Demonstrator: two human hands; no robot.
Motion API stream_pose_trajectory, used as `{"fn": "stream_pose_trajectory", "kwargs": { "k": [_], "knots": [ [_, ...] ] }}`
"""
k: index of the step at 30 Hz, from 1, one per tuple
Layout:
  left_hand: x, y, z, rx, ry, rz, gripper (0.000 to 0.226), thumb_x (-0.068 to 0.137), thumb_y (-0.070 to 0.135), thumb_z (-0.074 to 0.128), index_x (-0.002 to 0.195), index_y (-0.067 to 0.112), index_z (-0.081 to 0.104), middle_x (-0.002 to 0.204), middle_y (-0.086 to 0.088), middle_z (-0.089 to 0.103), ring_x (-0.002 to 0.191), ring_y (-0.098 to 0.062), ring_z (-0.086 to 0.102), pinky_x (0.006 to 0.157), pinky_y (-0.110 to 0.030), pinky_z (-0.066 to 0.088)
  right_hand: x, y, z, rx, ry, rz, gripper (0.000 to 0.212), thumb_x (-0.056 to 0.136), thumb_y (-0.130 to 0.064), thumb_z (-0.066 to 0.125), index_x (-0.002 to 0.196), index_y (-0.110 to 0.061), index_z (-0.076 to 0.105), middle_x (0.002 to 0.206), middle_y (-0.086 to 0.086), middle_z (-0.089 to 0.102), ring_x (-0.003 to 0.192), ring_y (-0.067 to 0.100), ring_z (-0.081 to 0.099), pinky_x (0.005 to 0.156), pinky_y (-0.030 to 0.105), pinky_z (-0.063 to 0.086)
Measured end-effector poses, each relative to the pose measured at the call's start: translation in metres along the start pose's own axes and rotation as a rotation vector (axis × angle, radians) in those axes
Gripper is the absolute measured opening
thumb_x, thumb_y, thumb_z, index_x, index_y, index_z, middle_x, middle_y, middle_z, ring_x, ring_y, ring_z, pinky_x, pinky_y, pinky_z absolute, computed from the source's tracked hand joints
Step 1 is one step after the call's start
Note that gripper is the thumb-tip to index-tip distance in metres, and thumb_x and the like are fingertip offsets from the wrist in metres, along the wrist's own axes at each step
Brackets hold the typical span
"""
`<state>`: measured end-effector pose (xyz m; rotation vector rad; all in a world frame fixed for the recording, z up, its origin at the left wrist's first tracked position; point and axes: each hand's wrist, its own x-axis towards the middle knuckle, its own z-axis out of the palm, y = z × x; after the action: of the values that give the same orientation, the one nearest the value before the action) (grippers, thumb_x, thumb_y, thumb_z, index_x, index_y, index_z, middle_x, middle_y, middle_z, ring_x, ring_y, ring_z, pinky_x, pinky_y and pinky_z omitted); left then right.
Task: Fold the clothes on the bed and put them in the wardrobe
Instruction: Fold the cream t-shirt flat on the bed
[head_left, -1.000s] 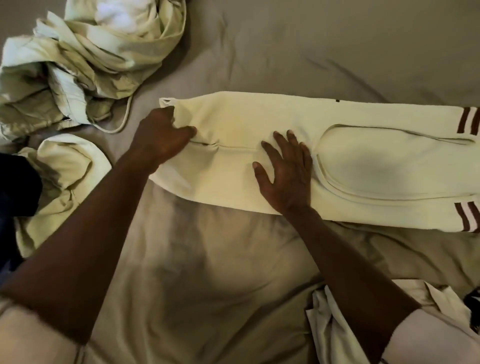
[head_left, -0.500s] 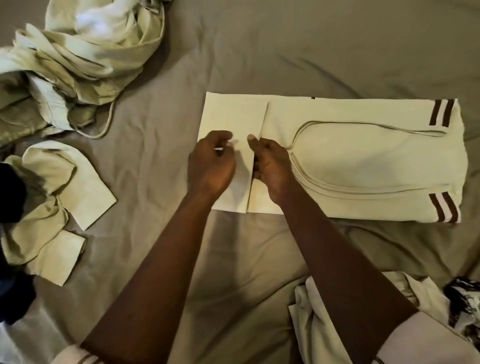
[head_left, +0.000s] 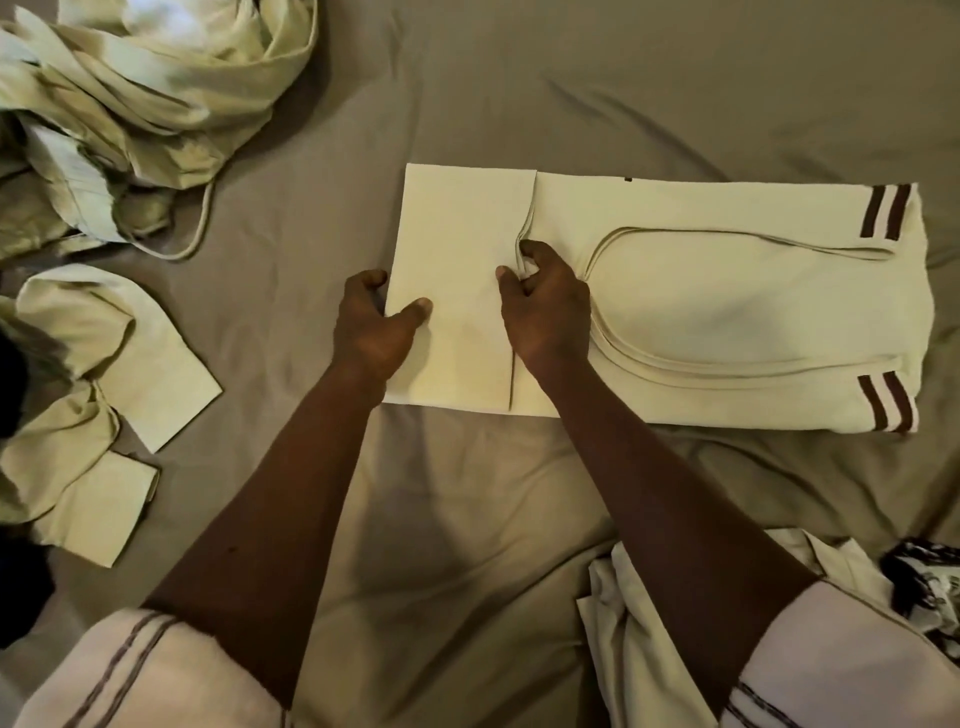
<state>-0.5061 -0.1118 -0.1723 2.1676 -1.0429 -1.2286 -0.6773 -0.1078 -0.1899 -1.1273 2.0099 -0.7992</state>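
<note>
Grey-brown bed sheet (head_left: 571, 104) covers the whole surface, with soft wrinkles. On its middle lies the cream knitted garment with brown striped cuffs (head_left: 727, 312), folded into a long rectangle, with its left end turned over as a flap. The left hand (head_left: 371, 327) grasps the outer left edge of this flap, thumb on top and fingers curled under. The right hand (head_left: 550, 312) pinches the flap's other edge between curled fingers. A heap of pale green crumpled clothes (head_left: 156, 104) lies at the far left, well apart from the garment. Another pale crumpled cloth (head_left: 649, 623) lies beside the right forearm.
</note>
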Motion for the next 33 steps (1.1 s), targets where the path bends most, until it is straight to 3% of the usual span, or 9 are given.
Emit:
{"fn": "stream_pose_trajectory", "kwargs": {
  "k": [4, 6, 11, 16, 19, 23, 26, 29, 33],
  "knots": [
    [-0.010, 0.009, -0.011, -0.130, -0.061, -0.010, 0.039, 0.088, 0.021, 0.081, 0.125, 0.022, 0.068, 0.109, 0.011, 0.073, 0.095, -0.013, 0.073, 0.092, -0.038, 0.060, -0.022, -0.003, 0.000, -0.156, 0.119, -0.117, 0.051, 0.097, -0.036, 0.065, 0.143, -0.021, 0.052, 0.122, 0.006, 0.056, 0.109, 0.025, 0.062, 0.089, 0.035, 0.047],
    [-0.024, 0.024, -0.012, -0.146, -0.089, 0.051, 0.027, 0.090, 0.017, 0.078, 0.113, 0.028, 0.072, 0.100, 0.014, 0.076, 0.086, -0.009, 0.075, 0.086, -0.036, 0.062, -0.031, -0.001, -0.010, 0.021, 0.080, -0.223, 0.046, 0.096, -0.032, 0.067, 0.140, -0.020, 0.057, 0.119, 0.002, 0.055, 0.103, 0.015, 0.061, 0.088, 0.023, 0.048],
    [-0.079, 0.079, 0.017, -0.146, -0.181, 0.251, 0.046, 0.082, 0.012, 0.071, 0.122, 0.033, 0.069, 0.099, 0.015, 0.077, 0.087, -0.010, 0.074, 0.080, -0.033, 0.062, -0.029, -0.012, -0.063, 0.776, -0.398, 0.255, 0.054, 0.089, -0.057, 0.055, 0.135, -0.030, 0.063, 0.132, 0.000, 0.068, 0.117, 0.014, 0.066, 0.101, 0.037, 0.051],
    [-0.123, 0.100, 0.090, 0.115, -0.336, 0.370, 0.074, 0.081, 0.037, 0.069, 0.152, 0.035, 0.048, 0.116, 0.005, 0.074, 0.103, -0.015, 0.070, 0.096, -0.036, 0.057, -0.015, 0.018, -0.123, 1.252, -0.492, 0.420, 0.052, 0.097, -0.048, 0.059, 0.135, -0.012, 0.065, 0.116, 0.008, 0.070, 0.112, 0.025, 0.065, 0.104, 0.041, 0.051],
    [-0.124, 0.090, 0.113, 0.068, -0.295, 0.316, 0.061, 0.080, 0.054, 0.065, 0.139, 0.038, 0.060, 0.112, 0.018, 0.067, 0.108, -0.010, 0.066, 0.102, -0.039, 0.053, -0.007, 0.041, -0.135, 1.047, -0.364, 0.331, 0.037, 0.098, -0.023, 0.064, 0.130, -0.004, 0.065, 0.119, 0.018, 0.071, 0.108, 0.030, 0.069, 0.096, 0.043, 0.056],
    [-0.089, 0.065, 0.114, 0.203, 0.015, 0.105, 0.053, 0.078, 0.059, 0.067, 0.125, 0.035, 0.059, 0.127, 0.001, 0.063, 0.118, -0.026, 0.062, 0.103, -0.049, 0.050, 0.005, 0.070, -0.139, 0.429, -0.083, 0.211, 0.037, 0.097, -0.016, 0.066, 0.133, -0.013, 0.065, 0.114, 0.004, 0.075, 0.100, 0.020, 0.070, 0.094, 0.040, 0.057],
    [-0.075, 0.057, 0.113, 0.151, -0.098, 0.003, 0.062, 0.082, 0.053, 0.078, 0.132, 0.023, 0.059, 0.127, 0.001, 0.066, 0.115, -0.022, 0.064, 0.101, -0.038, 0.051, 0.005, 0.085, -0.134, 0.063, -0.014, 0.179, 0.052, 0.094, -0.020, 0.070, 0.143, -0.021, 0.056, 0.102, -0.009, 0.066, 0.093, 0.013, 0.062, 0.093, 0.028, 0.051],
    [-0.069, 0.060, 0.112, 0.078, -0.179, -0.025, 0.086, 0.064, 0.050, 0.091, 0.137, 0.017, 0.058, 0.126, 0.003, 0.068, 0.109, -0.017, 0.067, 0.099, -0.039, 0.056, -0.008, 0.087, -0.123, -0.147, 0.050, 0.000, 0.073, 0.090, -0.020, 0.073, 0.155, -0.026, 0.040, 0.125, 0.003, 0.053, 0.103, 0.016, 0.056, 0.090, 0.024, 0.045],
    [-0.069, 0.072, 0.108, -0.116, -0.273, -0.063, 0.054, 0.076, 0.011, 0.087, 0.126, 0.013, 0.067, 0.119, -0.004, 0.074, 0.099, -0.020, 0.073, 0.086, -0.038, 0.062, -0.014, 0.087, -0.116, -0.345, 0.107, -0.187, 0.061, 0.091, -0.022, 0.069, 0.149, -0.028, 0.052, 0.127, 0.005, 0.050, 0.117, 0.025, 0.051, 0.098, 0.038, 0.048]
  ]
}}
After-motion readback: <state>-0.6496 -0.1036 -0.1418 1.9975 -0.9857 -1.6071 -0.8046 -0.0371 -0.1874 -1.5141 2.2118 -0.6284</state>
